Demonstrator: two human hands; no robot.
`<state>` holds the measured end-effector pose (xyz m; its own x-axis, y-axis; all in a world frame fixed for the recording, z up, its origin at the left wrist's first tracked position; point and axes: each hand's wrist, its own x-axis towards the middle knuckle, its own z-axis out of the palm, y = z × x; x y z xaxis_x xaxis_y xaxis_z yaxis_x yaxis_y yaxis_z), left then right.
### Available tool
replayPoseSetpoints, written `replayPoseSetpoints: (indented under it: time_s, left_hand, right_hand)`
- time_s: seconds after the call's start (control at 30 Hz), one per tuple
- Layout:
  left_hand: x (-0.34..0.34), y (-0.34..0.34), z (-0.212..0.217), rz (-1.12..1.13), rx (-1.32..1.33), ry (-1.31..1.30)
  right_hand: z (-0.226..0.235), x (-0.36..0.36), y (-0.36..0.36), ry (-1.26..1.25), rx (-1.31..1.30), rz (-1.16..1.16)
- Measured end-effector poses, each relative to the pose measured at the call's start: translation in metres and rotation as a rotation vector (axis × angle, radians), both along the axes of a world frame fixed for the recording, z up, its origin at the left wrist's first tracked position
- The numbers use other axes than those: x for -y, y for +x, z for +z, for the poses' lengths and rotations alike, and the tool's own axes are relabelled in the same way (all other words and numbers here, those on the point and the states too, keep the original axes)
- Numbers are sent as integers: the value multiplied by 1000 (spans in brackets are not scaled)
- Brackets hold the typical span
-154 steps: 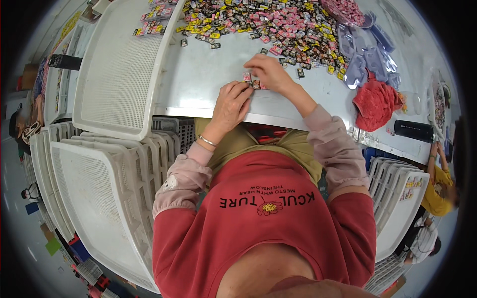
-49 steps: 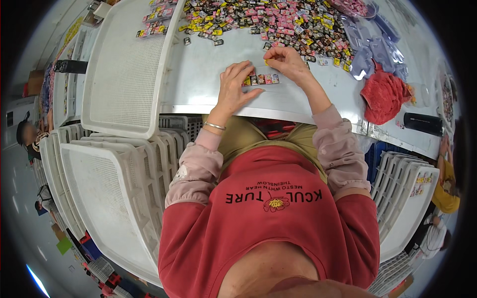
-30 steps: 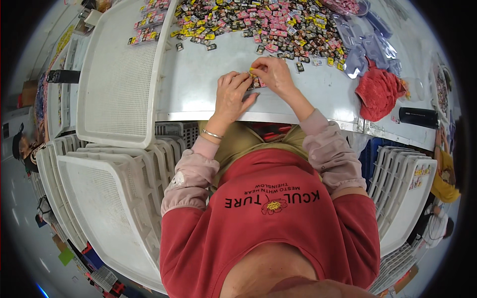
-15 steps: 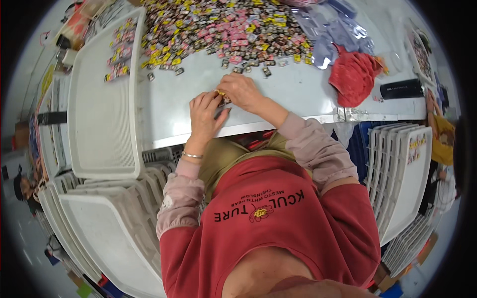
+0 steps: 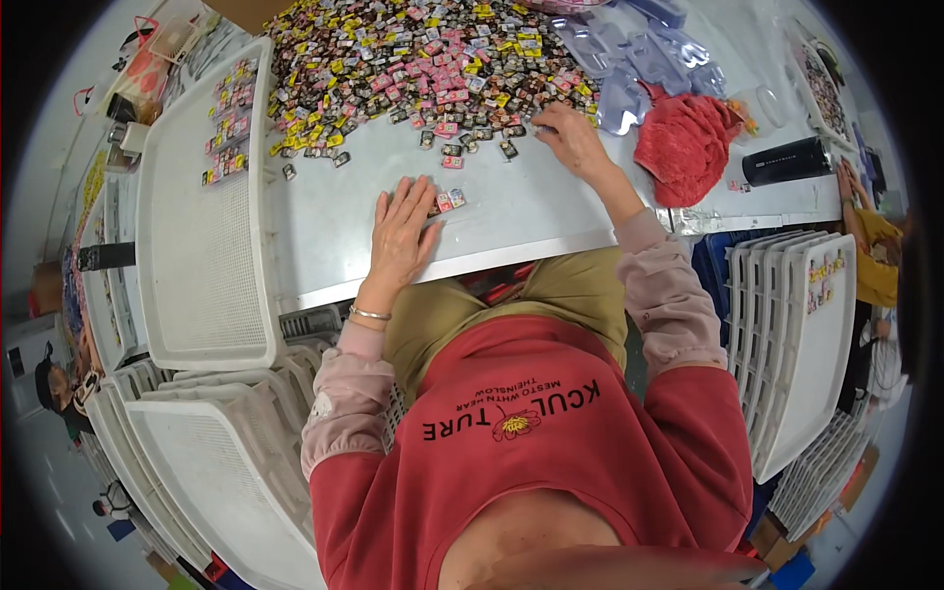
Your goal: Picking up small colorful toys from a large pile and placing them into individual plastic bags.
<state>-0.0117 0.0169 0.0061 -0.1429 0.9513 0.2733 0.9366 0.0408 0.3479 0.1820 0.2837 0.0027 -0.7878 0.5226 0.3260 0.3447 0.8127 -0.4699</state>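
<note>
My left hand lies flat on the table near its front edge, fingers stretched out. Beside its fingertips is a short row of small printed rectangular pieces, coloured pink, white and dark; the fingers partly cover its left end. At the right front border of a big heap of similar pieces is my right hand. Its fingers are bent together, tips pointing left; anything between them is too small to make out. A few loose pieces lie between the heap and the row.
A white tray with rows of pieces stands at the left of the table. To the right are clear plastic blister trays, a red cloth and a black bottle. Stacked white trays flank me.
My hands were together over the small pieces. My right hand has moved right and away to the heap's border; the left has flattened onto the table, uncovering the row.
</note>
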Motion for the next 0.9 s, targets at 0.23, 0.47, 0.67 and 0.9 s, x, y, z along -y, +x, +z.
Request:
replayPoseSetpoints:
  time_s: [0.23, 0.47, 0.67, 0.9]
  left_hand:
    - [13, -6, -5, 189, 121, 234]
    - [29, -28, -13, 413, 501, 418]
    - [23, -23, 1, 301, 243, 395]
    - [1, 3, -10, 60, -19, 122]
  right_hand:
    - [2, 4, -10, -224, -1, -48]
    - [26, 50, -38, -1207, -266, 67]
    - [23, 89, -71, -1509, -289, 168]
    - [21, 95, -78, -1559, -277, 166]
